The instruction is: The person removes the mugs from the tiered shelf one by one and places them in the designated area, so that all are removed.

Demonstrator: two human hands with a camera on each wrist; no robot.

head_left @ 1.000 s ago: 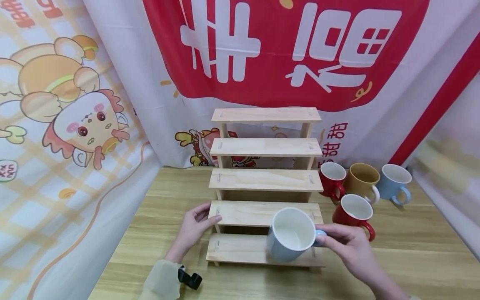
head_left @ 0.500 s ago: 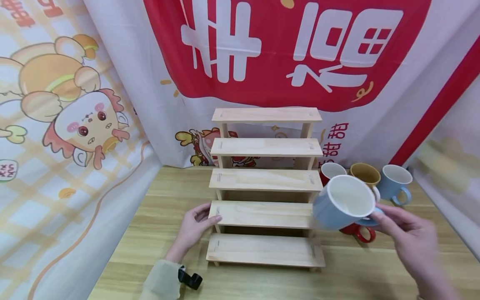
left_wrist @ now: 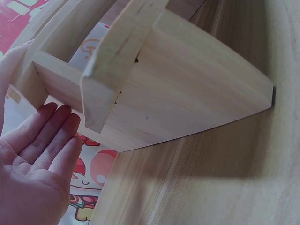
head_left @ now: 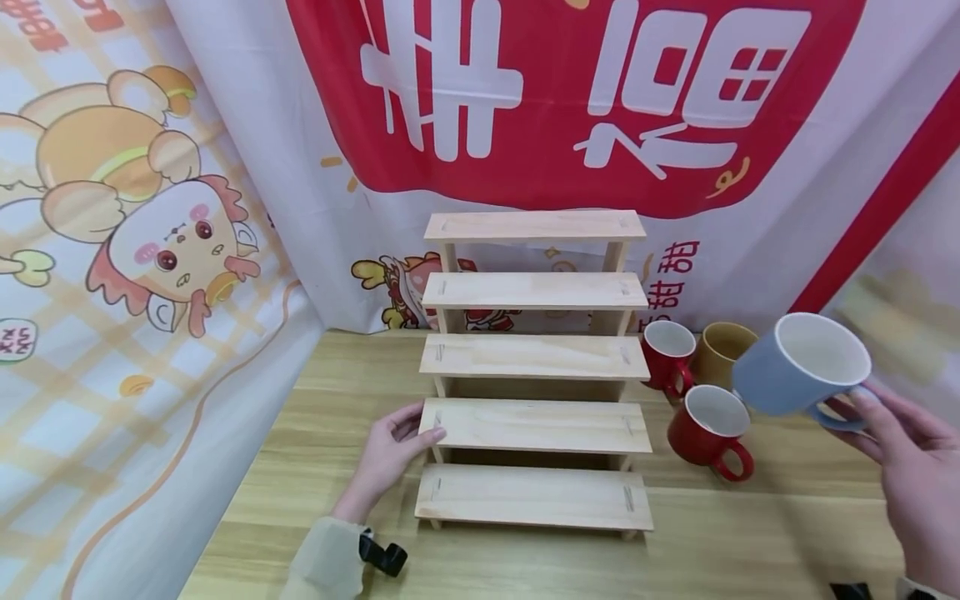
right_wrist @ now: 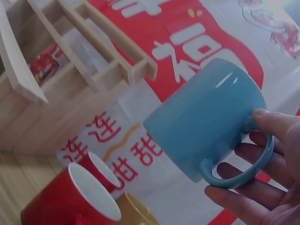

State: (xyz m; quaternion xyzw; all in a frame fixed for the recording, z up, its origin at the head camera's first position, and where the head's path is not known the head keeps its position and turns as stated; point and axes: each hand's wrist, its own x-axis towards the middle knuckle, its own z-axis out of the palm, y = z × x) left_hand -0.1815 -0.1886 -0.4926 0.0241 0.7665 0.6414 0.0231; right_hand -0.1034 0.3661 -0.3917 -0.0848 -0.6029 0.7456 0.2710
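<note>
A light blue mug (head_left: 776, 377) with a white inside hangs in the air at the right of the head view, tilted. My right hand (head_left: 918, 471) holds it by its handle, thumb on top and fingers around the loop, as the right wrist view shows. My left hand (head_left: 392, 446) is at the left end of a pale wooden stepped shelf (head_left: 532, 427), thumb over the second board from the bottom. In the left wrist view its fingers (left_wrist: 49, 133) reach in beside the side panel. Nothing stands on the shelf's boards.
Right of the shelf, a red mug (head_left: 705, 440) stands in front of another red mug (head_left: 663, 367) and a mustard-yellow mug (head_left: 716, 358). The held mug overlaps the spot behind it. Printed cloth (head_left: 247, 167) hangs at the back and sides of the wooden table (head_left: 322, 367).
My right hand has lifted the light blue mug off the lowest board and carried it right, past the red mugs. The left hand stays at the shelf.
</note>
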